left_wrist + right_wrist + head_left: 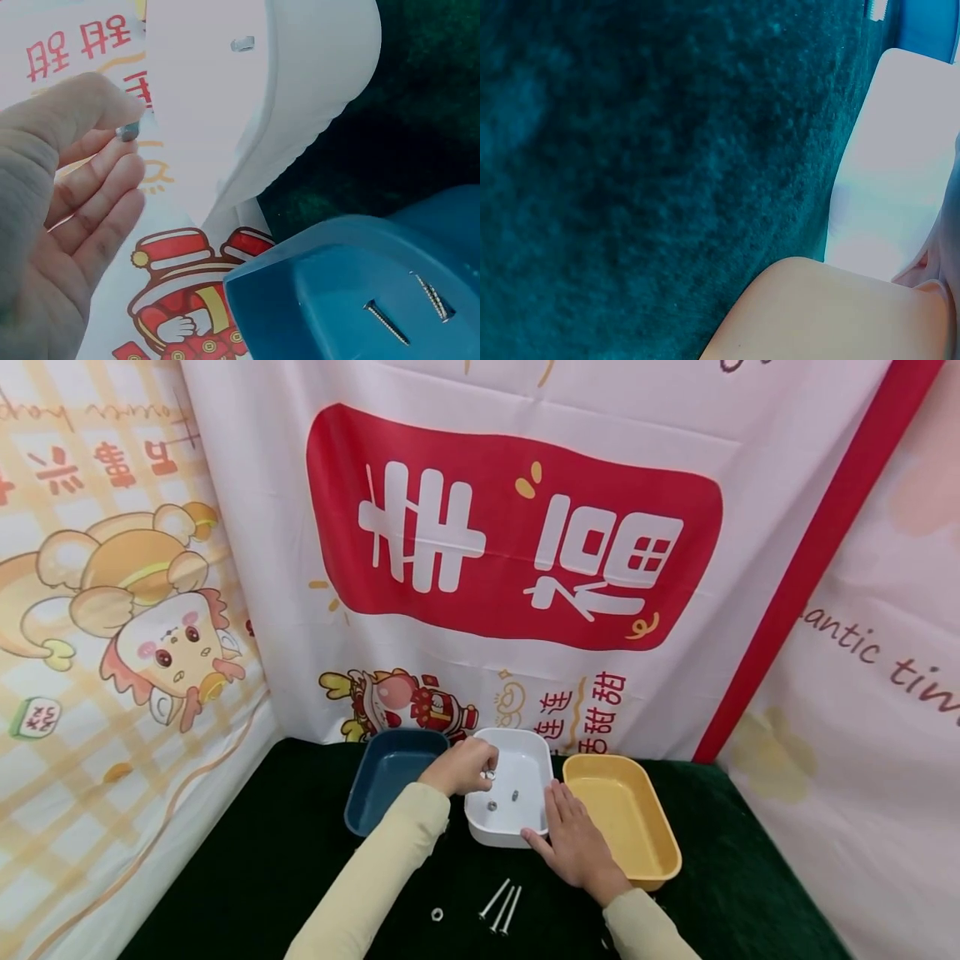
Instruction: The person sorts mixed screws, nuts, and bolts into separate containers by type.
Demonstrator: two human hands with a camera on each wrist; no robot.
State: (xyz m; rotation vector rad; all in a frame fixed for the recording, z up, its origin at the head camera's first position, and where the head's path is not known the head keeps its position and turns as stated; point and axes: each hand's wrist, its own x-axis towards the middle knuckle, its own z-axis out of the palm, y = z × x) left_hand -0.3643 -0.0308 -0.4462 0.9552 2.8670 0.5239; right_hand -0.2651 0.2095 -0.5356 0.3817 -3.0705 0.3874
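Observation:
My left hand (467,766) is over the left side of the white tray (507,839), its thumb and forefinger pinching a small metal nut (128,132). The other fingers of that hand are loosely bent. Inside the white tray lie two more nuts, one nut (492,806) near the front and another nut (515,795) toward the middle. My right hand (576,837) lies along the tray's right side, fingers extended and thumb at the front right corner. It overlaps the near left side of the yellow tray (667,835) in the head view.
Left of the white tray stands a blue tray (360,785), holding screws (386,322). On the dark green cloth (300,860) in front lie three long bolts (501,906) and a loose nut (437,914). A printed curtain (517,693) hangs behind the trays.

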